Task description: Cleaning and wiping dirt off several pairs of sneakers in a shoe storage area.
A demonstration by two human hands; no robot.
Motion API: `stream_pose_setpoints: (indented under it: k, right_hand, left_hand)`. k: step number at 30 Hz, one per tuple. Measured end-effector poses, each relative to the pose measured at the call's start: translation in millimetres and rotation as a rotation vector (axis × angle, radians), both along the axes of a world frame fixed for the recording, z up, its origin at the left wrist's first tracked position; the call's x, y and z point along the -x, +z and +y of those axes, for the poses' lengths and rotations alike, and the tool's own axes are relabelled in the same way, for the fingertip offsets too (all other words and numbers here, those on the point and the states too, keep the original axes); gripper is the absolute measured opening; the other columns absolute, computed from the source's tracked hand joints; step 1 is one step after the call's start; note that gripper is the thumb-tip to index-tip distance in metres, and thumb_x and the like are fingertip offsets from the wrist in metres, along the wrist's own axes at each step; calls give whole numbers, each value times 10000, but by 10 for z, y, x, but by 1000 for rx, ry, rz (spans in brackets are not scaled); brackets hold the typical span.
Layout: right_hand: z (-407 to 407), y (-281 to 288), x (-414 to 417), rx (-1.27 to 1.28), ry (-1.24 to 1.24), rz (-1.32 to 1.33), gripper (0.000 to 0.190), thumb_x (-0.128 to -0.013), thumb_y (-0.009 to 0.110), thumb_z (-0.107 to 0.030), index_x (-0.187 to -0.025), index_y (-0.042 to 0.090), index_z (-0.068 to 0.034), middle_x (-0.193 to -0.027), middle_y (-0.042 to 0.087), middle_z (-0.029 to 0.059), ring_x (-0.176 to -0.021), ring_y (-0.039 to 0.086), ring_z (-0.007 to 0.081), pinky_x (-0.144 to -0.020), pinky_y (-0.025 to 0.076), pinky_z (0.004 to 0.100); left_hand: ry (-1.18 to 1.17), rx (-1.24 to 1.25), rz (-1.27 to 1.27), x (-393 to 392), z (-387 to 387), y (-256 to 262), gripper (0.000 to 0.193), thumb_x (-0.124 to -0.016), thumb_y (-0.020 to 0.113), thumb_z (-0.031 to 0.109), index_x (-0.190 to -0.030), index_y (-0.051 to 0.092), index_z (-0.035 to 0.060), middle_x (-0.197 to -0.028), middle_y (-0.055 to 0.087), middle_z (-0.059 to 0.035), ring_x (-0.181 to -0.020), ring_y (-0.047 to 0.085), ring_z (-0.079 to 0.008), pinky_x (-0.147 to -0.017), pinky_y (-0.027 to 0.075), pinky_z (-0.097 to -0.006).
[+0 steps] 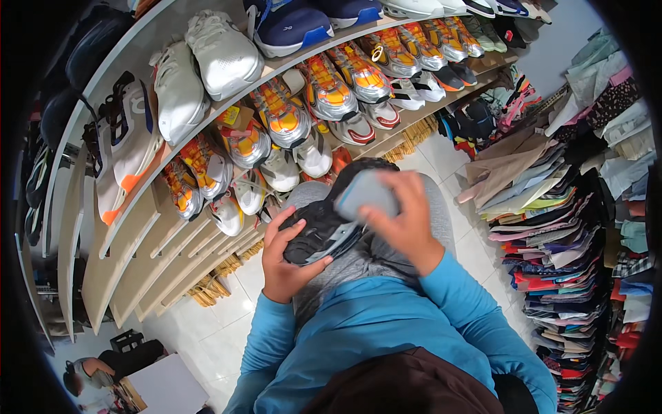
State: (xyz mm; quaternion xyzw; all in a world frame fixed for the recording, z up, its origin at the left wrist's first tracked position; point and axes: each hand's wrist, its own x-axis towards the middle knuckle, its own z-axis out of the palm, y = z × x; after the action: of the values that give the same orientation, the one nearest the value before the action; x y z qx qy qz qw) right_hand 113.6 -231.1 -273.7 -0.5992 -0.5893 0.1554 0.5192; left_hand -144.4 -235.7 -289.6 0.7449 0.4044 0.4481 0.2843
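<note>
My left hand (284, 253) grips the toe end of a black shoe with grey patches (315, 235), held over my lap. In my right hand (408, 222) is a light grey pad (367, 195) with a blue edge, blurred, perhaps a sponge or cloth. The pad lies over or against the shoe's upper; whether they touch cannot be told. A further black part (362, 168) shows behind the pad, and I cannot tell whether it belongs to the same shoe. Grey trousers (434, 202) cover my legs below.
Curved shelves (227, 114) ahead and to the left hold white sneakers (225, 57), navy sneakers (295, 26) and orange-silver running shoes (328, 85). Racks of hanging clothes (543, 248) stand at the right. At the lower left, a person (90, 372) is beside a white table (168, 385).
</note>
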Motion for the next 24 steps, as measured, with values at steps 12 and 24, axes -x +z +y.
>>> stream_pose_setpoints:
  k: [12,24]
  right_hand:
    - [3,88,98,104,216,56,459,-781,849,-254,-1168,704,-55,-967,627,122,-871,646,269,-762,528,369]
    - [100,119,50,223,301,-21,419,-785,832,-321,-1140,733,-121,-931,619,93,-819,639,289,-724,528,371]
  left_hand:
    - [-81,173,-58,-55,22,-194,688,-580,880,36,-1222,632,53,-1449,478,-236,-1309,525,-380,-1086,443,-436]
    - [-124,169,-98,-113,-46,-235,1008,-603,813,9,-1465,292,3,-1453,476,-213,-1316,511,-317,-1122,401,-415]
